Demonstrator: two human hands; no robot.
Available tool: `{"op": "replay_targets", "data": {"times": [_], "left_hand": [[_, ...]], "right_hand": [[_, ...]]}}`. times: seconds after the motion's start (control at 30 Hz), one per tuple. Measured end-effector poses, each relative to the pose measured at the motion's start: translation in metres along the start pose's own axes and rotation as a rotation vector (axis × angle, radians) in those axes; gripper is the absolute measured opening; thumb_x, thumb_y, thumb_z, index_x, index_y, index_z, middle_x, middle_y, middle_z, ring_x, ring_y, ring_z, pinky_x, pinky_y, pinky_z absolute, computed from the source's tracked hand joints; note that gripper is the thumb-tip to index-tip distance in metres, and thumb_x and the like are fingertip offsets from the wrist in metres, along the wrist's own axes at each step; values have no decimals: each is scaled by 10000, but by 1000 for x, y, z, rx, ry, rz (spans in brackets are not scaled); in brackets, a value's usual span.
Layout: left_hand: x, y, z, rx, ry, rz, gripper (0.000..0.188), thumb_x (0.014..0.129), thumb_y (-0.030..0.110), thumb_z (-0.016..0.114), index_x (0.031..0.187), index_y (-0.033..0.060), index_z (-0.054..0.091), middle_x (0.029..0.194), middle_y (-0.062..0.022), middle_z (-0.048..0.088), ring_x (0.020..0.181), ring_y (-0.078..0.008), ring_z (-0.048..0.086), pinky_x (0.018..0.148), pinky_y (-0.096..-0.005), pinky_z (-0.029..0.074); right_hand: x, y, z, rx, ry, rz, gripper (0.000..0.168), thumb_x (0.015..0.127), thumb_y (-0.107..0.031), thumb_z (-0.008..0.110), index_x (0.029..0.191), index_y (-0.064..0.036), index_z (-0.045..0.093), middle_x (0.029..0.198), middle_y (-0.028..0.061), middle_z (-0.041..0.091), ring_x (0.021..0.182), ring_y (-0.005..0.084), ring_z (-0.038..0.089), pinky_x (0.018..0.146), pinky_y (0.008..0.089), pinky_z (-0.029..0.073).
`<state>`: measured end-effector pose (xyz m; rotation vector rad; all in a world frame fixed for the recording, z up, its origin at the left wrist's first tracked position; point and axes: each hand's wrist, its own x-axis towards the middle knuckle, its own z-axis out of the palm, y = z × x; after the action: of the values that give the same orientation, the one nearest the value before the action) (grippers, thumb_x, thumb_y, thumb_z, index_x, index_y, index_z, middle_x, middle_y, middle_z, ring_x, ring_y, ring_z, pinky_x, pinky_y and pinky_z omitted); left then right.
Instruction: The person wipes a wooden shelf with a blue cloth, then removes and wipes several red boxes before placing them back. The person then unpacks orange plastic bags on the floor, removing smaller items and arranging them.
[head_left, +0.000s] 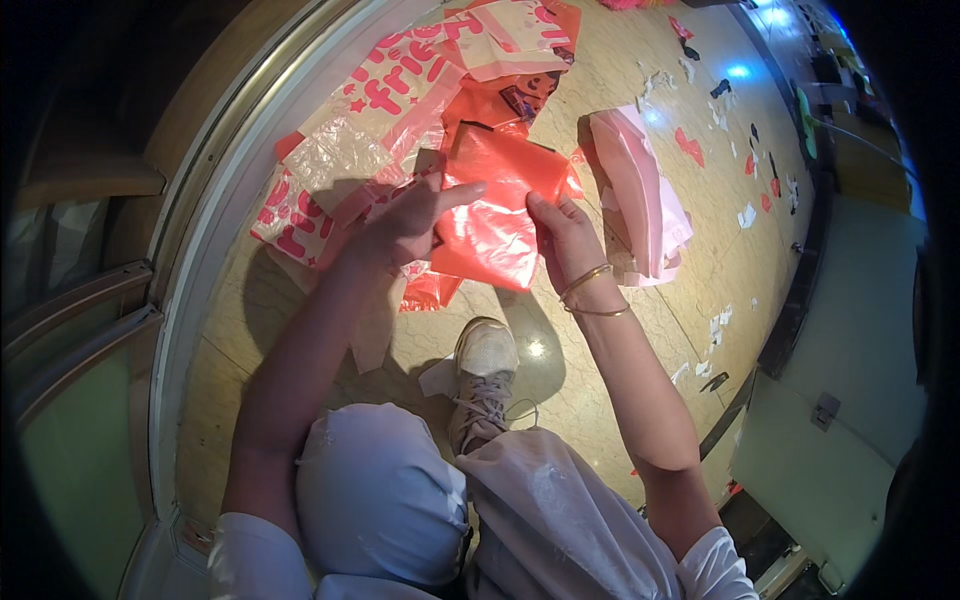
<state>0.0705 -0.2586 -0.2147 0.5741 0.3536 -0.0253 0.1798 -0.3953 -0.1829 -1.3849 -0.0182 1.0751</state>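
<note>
A folded red plastic bag (499, 217) with a sheen is held between my two hands above the floor. My left hand (424, 214) is at its left edge, with the index finger lying over the bag. At its right edge my right hand (562, 229) pinches it, thumb on top; two thin gold bangles ring that wrist. Under and beyond the bag lies a spread of printed pink-and-cream plastic bags (397, 82) and red-orange bags (480, 105). To the right of my right hand rests a folded pink sheet-like bundle (637, 187).
Torn scraps of white paper (746, 216), red pieces (688, 146) and black pieces (720, 88) litter the tiled floor on the right. A curved metal-edged frame (202, 150) runs along the left. My shoe (486, 360) stands below the bag. Pale green panels (832, 322) stand at right.
</note>
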Motion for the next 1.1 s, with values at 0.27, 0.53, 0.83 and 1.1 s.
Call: {"op": "replay_targets", "data": {"times": [0.27, 0.53, 0.83, 1.1], "left_hand": [[3, -12, -11, 1150, 235, -149, 351, 824, 267, 594, 1035, -4, 520, 910, -32, 590, 813, -138, 553, 693, -287, 454], [12, -37, -50, 764, 279, 223, 297, 826, 193, 589, 1006, -36, 528, 851, -115, 616, 823, -146, 586, 715, -249, 471], [-23, 4, -58, 1050, 567, 99, 330, 797, 229, 591, 1069, 50, 539, 963, -119, 622, 877, -183, 593, 768, -295, 458], [-17, -8, -84, 1422, 473, 28, 367, 778, 232, 580, 1080, 27, 542, 983, -150, 613, 925, -258, 587, 812, -324, 447]], "right_hand": [[14, 10, -11, 104, 197, -5, 88, 856, -117, 516, 908, -55, 549, 704, -19, 540, 550, 62, 456, 492, 209, 374], [19, 27, -45, -9, 328, -107, 27, 822, -71, 535, 838, -49, 538, 582, -13, 487, 432, 78, 405, 396, 216, 315], [-6, 82, -133, -132, 667, -3, 278, 775, -135, 646, 999, 4, 557, 856, 73, 594, 708, 157, 559, 653, 264, 460], [-55, 63, -147, -759, 309, -336, 415, 789, -282, 631, 1071, 1, 522, 951, 140, 582, 912, 231, 543, 824, 321, 426]]}}
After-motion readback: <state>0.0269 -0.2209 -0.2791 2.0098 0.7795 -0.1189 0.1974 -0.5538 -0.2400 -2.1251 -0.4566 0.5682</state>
